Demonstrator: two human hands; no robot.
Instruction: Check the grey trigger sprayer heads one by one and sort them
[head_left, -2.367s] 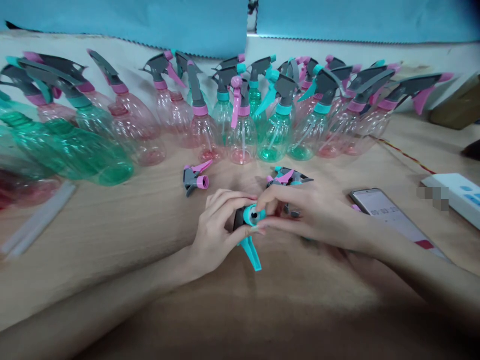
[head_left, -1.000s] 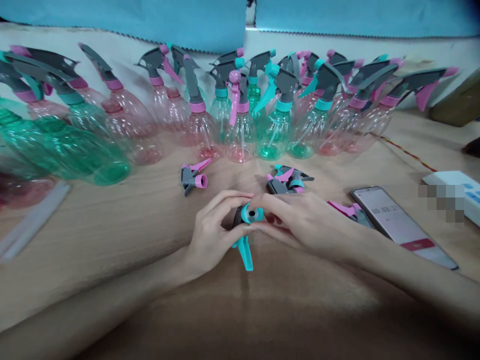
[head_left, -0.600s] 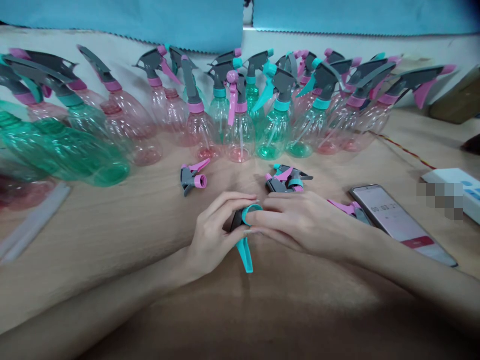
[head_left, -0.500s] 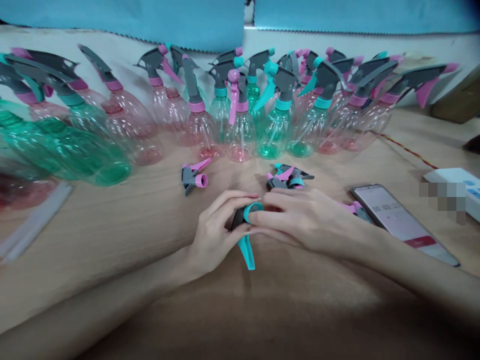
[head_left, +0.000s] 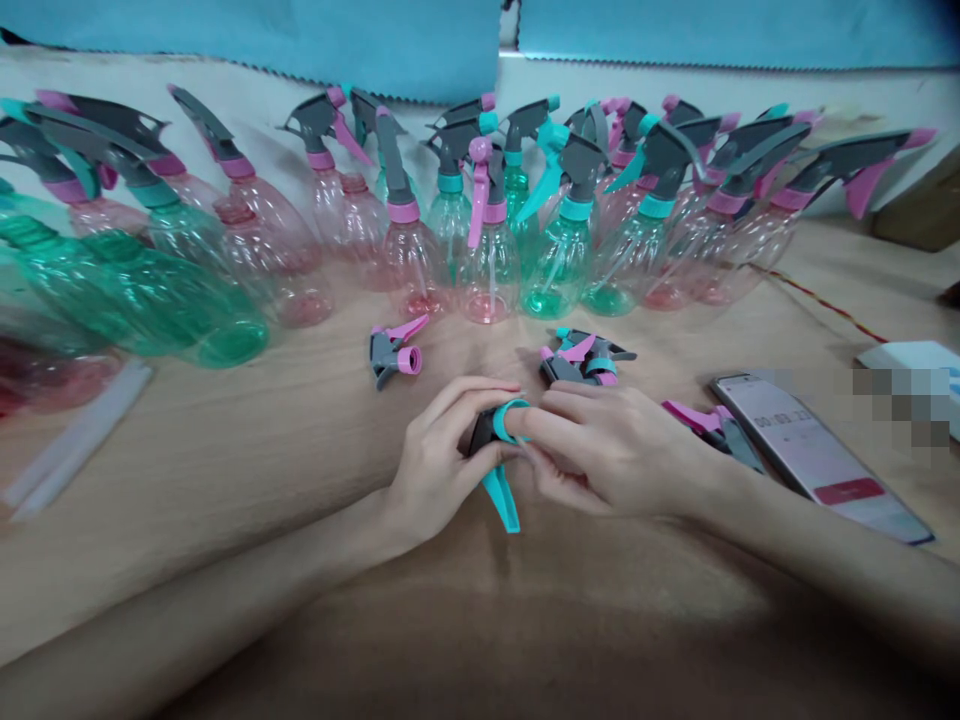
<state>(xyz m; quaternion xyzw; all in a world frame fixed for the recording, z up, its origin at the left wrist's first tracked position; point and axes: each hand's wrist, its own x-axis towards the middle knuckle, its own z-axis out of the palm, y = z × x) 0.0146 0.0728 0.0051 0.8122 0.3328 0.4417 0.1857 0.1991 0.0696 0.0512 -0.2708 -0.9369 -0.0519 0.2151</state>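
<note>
My left hand [head_left: 442, 463] is closed around a trigger spray head [head_left: 484, 432] with a grey body, held low over the table. Its turquoise collar [head_left: 511, 420] faces right, and its turquoise trigger [head_left: 502, 500] points down toward me. My right hand [head_left: 600, 447] is at the collar, the index finger reaching to its opening and the other fingers curled. Whether a small part sits under those fingertips is hidden. Beyond my hands lies a grey and pink spray head [head_left: 394, 358]. Further right is a small pile of spray heads [head_left: 581, 360], partly behind my right hand.
Spray bottles [head_left: 487, 270], pink and green, stand in rows along the back, many with heads fitted. Green bottles [head_left: 172, 300] without heads lie at left, near clear tubes [head_left: 79, 440]. At right are a phone [head_left: 817, 450] showing a timer, another spray head [head_left: 712, 430] and a white box [head_left: 907, 355].
My right thumb and curled fingers have drawn slightly away from the collar, opening a gap below the index finger. The left hand keeps its hold. The whole view has shifted a little.
</note>
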